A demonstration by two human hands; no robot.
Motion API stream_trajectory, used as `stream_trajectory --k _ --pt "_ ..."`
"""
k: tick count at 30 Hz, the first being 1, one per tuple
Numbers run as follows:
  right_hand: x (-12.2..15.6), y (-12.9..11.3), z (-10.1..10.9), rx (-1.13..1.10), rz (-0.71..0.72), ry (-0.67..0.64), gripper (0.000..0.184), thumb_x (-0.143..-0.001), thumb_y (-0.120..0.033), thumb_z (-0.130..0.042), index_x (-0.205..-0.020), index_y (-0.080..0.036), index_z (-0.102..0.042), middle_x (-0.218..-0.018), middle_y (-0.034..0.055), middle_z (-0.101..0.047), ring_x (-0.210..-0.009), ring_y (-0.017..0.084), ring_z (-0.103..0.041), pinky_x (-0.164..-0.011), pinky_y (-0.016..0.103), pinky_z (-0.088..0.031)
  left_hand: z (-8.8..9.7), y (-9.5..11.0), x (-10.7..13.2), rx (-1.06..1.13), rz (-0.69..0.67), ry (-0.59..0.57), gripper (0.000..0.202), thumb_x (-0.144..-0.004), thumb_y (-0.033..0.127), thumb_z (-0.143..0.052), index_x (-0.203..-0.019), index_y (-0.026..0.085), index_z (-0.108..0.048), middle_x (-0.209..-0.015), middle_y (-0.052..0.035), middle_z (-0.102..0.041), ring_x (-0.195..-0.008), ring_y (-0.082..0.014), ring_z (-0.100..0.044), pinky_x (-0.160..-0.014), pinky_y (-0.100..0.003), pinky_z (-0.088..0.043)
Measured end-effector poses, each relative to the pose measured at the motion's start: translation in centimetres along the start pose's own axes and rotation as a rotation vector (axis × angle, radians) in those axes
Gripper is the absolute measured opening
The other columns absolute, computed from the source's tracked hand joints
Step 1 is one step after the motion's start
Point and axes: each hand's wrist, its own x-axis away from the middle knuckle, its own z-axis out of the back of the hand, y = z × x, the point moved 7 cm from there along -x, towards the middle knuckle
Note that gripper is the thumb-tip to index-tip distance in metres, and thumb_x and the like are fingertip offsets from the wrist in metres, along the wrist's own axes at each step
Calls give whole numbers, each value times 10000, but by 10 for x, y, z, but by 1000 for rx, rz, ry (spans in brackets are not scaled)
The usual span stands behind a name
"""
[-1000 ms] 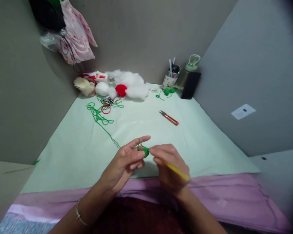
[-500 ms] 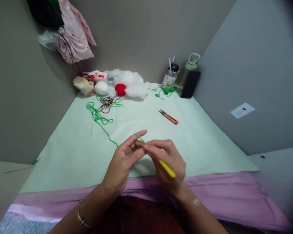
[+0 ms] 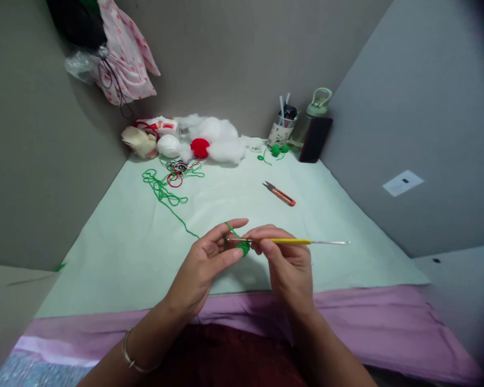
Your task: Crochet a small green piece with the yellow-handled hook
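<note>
My left hand [image 3: 204,260] pinches a small green crochet piece [image 3: 244,248] between thumb and fingers, its index finger stretched out with green yarn [image 3: 234,231] looped over it. My right hand [image 3: 290,263] is closed around the yellow grip of a double-ended crochet hook [image 3: 292,241]. The hook lies nearly level; its left metal end is at the green piece and its bare right end points away to the right. From my left hand the yarn runs back to a loose green tangle [image 3: 163,191] on the table.
Orange-handled thread snips [image 3: 280,193] lie beyond my hands. Along the back stand white stuffing [image 3: 218,137], a red yarn ball [image 3: 199,148], a white ball [image 3: 169,145], a pen cup [image 3: 280,131], a green bottle [image 3: 310,121] and a phone [image 3: 315,140]. Grey partitions enclose the table.
My right hand has turned, swinging the hook from slanting down toward me to nearly level. The green crochet piece now shows between my hands.
</note>
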Motion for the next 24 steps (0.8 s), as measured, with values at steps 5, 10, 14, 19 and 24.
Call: stream_trajectory --k 5,10,14,19,24 --pt "-1 10 4 -150 -137 8 181 -1023 -345 -643 -939 -264 -782 -889 4 -772 -721 110 -619 -695 254 -509 5 2 0 -68 -18 25 424 -797 315 -862 -1215 294 -793 -936 -21 -662 -937 -173 -600 -927 -307 -436" --pt "1 -1 5 -65 -79 -28 205 -1064 -295 -564 -984 -264 -749 -909 6 -774 -762 122 -657 -731 269 -534 10 6 1 -143 -69 27 405 -829 301 -834 -1231 304 -783 -913 -13 -628 -938 -169 -584 -903 -291 -440" --pt "5 -21 1 212 136 -79 231 -1064 -184 -517 -1097 -271 -728 -992 22 -774 -831 143 -688 -769 306 -562 13 9 2 -260 -153 78 378 -873 231 -783 -1237 333 -769 -924 5 -616 -923 -156 -575 -906 -281 -439" --pt "20 -38 -15 599 541 -164 293 -999 -111 -580 -1226 -245 -707 -1033 78 -794 -905 205 -738 -762 351 -600 11 15 7 -376 -249 203 377 -838 182 -812 -1195 305 -793 -931 5 -643 -966 -165 -574 -1006 -296 -403" --pt "24 -35 -13 678 571 -77 333 -960 -123 -660 -1212 -319 -755 -1063 57 -782 -949 228 -753 -756 367 -630 2 -8 0 91 54 27 561 -772 296 -894 -1313 261 -747 -868 2 -630 -777 -117 -549 -796 -251 -466"
